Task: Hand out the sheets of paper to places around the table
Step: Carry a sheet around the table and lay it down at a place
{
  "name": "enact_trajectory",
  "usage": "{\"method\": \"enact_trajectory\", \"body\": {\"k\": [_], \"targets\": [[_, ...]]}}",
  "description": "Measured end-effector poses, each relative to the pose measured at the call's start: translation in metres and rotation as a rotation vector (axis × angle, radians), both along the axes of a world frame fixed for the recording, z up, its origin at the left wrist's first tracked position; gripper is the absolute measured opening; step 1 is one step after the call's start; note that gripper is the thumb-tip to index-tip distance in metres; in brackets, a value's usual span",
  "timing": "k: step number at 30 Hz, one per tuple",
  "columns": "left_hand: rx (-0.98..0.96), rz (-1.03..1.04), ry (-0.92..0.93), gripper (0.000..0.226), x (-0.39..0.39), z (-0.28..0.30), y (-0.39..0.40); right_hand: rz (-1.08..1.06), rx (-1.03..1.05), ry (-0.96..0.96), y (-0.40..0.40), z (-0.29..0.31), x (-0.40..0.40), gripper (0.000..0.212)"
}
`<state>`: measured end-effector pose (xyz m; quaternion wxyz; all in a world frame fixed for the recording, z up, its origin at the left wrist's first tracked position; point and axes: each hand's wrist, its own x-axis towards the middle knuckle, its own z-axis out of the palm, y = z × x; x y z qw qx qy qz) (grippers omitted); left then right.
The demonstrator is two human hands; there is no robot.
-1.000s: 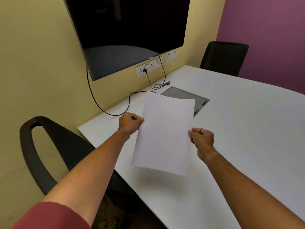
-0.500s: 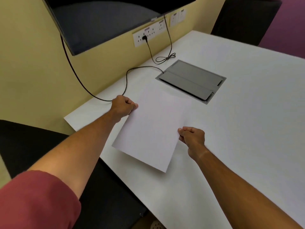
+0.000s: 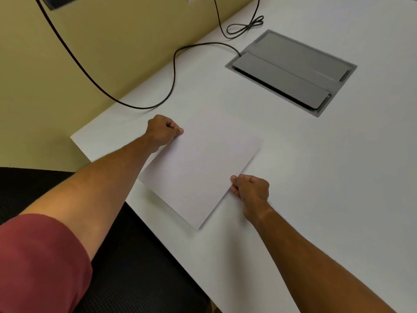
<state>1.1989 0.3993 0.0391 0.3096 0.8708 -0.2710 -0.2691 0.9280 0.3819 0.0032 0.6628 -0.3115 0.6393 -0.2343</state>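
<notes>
A blank white sheet of paper point(image 3: 199, 171) lies flat, or nearly flat, on the white table point(image 3: 316, 177) close to its near-left edge. My left hand point(image 3: 163, 131) pinches the sheet's far-left corner. My right hand point(image 3: 250, 189) pinches the sheet's right edge near its lower corner. Both hands rest low at the tabletop. No other sheets are in view.
A grey cable hatch point(image 3: 291, 71) is set into the table beyond the sheet. Black cables point(image 3: 173, 71) run from the wall across the table's far-left part. A black chair point(image 3: 140, 267) stands under my left arm at the table's edge. A yellow wall point(image 3: 90, 41) lies left.
The sheet, held upright in the air a second ago, has come down and forward onto the table. Both hands lowered with it and kept their grip. The camera tilted downward.
</notes>
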Motion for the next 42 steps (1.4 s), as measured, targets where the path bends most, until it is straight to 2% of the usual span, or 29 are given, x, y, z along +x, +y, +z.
{"method": "enact_trajectory", "body": {"k": [5, 15, 19, 42], "targets": [[0.008, 0.000, -0.001, 0.011, 0.013, -0.022, -0.012, 0.016, -0.019, 0.052, -0.010, -0.010, 0.015, 0.005], [-0.006, -0.022, -0.051, 0.012, 0.029, -0.043, -0.031, 0.129, -0.139, 0.263, -0.017, -0.019, 0.035, 0.019], [-0.004, -0.023, -0.060, 0.011, 0.031, -0.048, -0.035, 0.132, -0.140, 0.310, -0.019, -0.021, 0.038, 0.015], [-0.004, 0.018, -0.118, 0.006, 0.028, -0.063, -0.041, 0.166, -0.111, 0.345, -0.025, -0.020, 0.043, 0.017]]}}
